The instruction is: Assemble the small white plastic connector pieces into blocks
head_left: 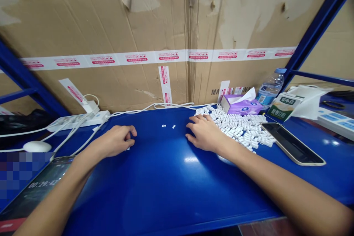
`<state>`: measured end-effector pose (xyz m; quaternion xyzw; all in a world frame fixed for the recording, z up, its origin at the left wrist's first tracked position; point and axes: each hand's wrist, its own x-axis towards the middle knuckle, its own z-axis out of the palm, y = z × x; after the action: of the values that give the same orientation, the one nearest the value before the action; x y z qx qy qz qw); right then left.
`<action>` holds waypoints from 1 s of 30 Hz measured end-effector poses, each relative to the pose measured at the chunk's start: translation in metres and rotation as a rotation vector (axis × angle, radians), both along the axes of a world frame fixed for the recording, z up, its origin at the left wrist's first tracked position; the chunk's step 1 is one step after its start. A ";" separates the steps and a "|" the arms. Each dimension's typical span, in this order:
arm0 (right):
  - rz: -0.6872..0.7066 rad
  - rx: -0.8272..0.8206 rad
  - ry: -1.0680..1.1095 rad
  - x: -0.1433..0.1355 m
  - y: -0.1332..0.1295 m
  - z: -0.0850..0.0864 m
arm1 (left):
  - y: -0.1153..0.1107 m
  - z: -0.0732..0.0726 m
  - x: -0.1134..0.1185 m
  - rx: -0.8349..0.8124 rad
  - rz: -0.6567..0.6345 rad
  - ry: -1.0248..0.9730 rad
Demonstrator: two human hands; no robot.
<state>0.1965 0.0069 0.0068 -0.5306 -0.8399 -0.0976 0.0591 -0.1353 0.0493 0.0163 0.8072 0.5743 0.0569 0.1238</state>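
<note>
My left hand (117, 141) is over the left part of the blue table, its fingers curled in and thumb and forefinger a little apart. A small white piece (128, 149) peeks out beneath the curled fingers; the rest of what they hold is hidden. My right hand (206, 132) lies palm down with fingers spread, at the left edge of a heap of small white plastic pieces (243, 127). It covers part of the heap. Between the hands, two small loose groups of the same white pieces, a left one (164, 125) and a right one (173, 127), lie on the table.
A purple tissue pack (243, 106), a water bottle (271, 86) and a green-and-white box (286, 106) stand behind the heap. A phone (293, 143) lies at right. At left are a power strip (80, 121), white cables and a screen showing a timer (38, 184). Cardboard (124, 25) walls the back.
</note>
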 end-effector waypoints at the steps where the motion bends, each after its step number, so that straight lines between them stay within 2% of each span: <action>1: 0.002 -0.004 0.004 0.000 0.000 0.000 | -0.001 0.000 -0.001 -0.014 -0.022 -0.008; 5: 0.016 -0.022 0.015 -0.001 0.000 -0.002 | 0.003 0.001 -0.011 -0.004 -0.038 0.062; 8: 0.025 -0.034 0.018 -0.001 0.000 -0.002 | 0.010 0.006 -0.022 0.139 0.047 0.192; 10: 0.028 -0.032 0.020 -0.001 0.000 -0.002 | 0.012 0.009 -0.021 0.273 0.092 0.209; 12: 0.030 -0.031 0.022 0.000 0.000 -0.002 | 0.009 0.012 -0.010 0.350 0.084 0.111; 14: 0.031 -0.033 0.026 0.000 0.000 -0.002 | 0.000 0.011 0.009 0.341 0.024 -0.089; 18: 0.034 -0.032 0.026 -0.001 0.000 -0.001 | -0.024 0.000 0.052 0.214 -0.233 -0.462; 21: 0.033 -0.037 0.021 -0.001 0.000 0.000 | -0.036 -0.013 0.073 0.128 -0.331 -0.624; 25: 0.033 -0.047 0.017 -0.002 -0.002 0.001 | -0.041 -0.022 0.085 0.147 -0.362 -0.572; 30: 0.035 -0.047 0.021 -0.002 -0.002 0.001 | -0.041 -0.025 0.088 0.161 -0.324 -0.505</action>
<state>0.1942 0.0045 0.0075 -0.5183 -0.8503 -0.0710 0.0572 -0.0472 0.0086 -0.0082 0.8558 0.3830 0.2803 0.2056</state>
